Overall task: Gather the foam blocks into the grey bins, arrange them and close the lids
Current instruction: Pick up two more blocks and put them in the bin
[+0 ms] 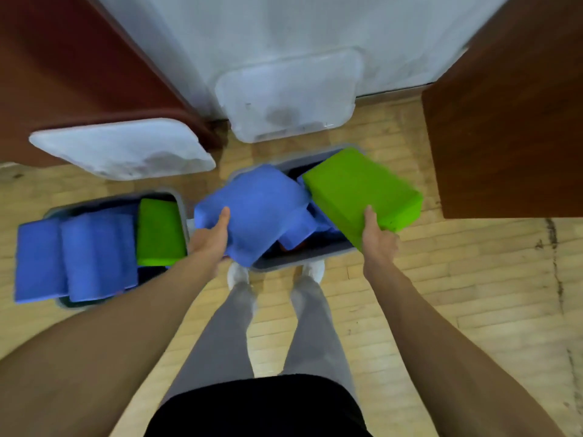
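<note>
Roughly midway, I judge: both lids (126, 149) lie off, pale smooth plastic with rounded corners, one leaning at the wall (288, 96). Left bin (181, 203) holds blue slabs standing on edge, overhanging its rim, plus a green one; the bin ahead (303, 258) is a jumble needing arranging. Left hand (211, 239) grips a blue block (255, 203), right hand (377, 241) a matte, soft-edged green block (359, 187), both over that bin.

Bare wooden floor (441, 294) lies open from three to six o'clock, while brown panels (511, 127) at two and ten o'clock and leaning lids (126, 149) block beyond the bins (303, 258).
</note>
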The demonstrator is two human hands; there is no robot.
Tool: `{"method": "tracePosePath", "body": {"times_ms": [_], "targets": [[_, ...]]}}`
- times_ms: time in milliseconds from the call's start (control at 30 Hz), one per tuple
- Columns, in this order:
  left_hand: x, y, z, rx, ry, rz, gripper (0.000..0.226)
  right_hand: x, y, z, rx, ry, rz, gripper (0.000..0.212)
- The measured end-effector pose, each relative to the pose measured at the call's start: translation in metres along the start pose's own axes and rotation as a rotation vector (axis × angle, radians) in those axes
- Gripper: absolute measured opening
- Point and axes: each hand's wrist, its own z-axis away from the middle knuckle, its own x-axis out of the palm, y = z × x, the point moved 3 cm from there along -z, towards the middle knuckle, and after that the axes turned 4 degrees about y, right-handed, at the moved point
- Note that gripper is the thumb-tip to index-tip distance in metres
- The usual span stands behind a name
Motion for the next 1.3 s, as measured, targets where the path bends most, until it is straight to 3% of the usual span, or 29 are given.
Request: {"method": "tracePosePath", "body": {"times_ms": [167, 367, 567, 800, 900, 1033, 1133, 1300], "targets": [[0.067, -0.04, -0.045, -0.071, -0.1, 0.18, 0.061, 0.066, 0.025, -0.063, 0.115, -0.078, -0.193, 0.091], [0.132, -0.09, -0.106, -0.011, -0.258, 0.189, 0.027, 0.147, 0.08, -0.116, 0.178, -0.181, -0.372, 0.055], [0.163, -0.124, -0.161, 0.066, -0.194, -0.267, 0.06, 0.208, 0.118, -0.141, 0.092, -0.287, -0.192, 0.053], [0.184, -0.096, -0.183, 0.569, -0.314, -0.841, 0.042, 0.217, 0.113, -0.139, -0.159, -0.259, 0.233, 0.069], [0.161, -0.088, -0.175, 0.651, -0.347, -0.962, 0.026, 0.205, 0.101, -0.12, -0.306, -0.315, 0.432, 0.072], [0.095, -0.068, -0.13, 0.738, -0.424, -1.049, 0.021, 0.174, 0.076, -0.051, -0.594, -0.377, 0.75, 0.034], [0.028, -0.04, -0.074, 0.766, -0.481, -1.034, 0.023, 0.138, 0.051, 0.023, -0.653, -0.457, 0.864, 0.02], [-0.08, -0.004, 0.009, 0.774, -0.529, -0.999, 0.027, 0.074, 0.01, 0.147, -0.801, -0.563, 1.019, 0.024]]}}
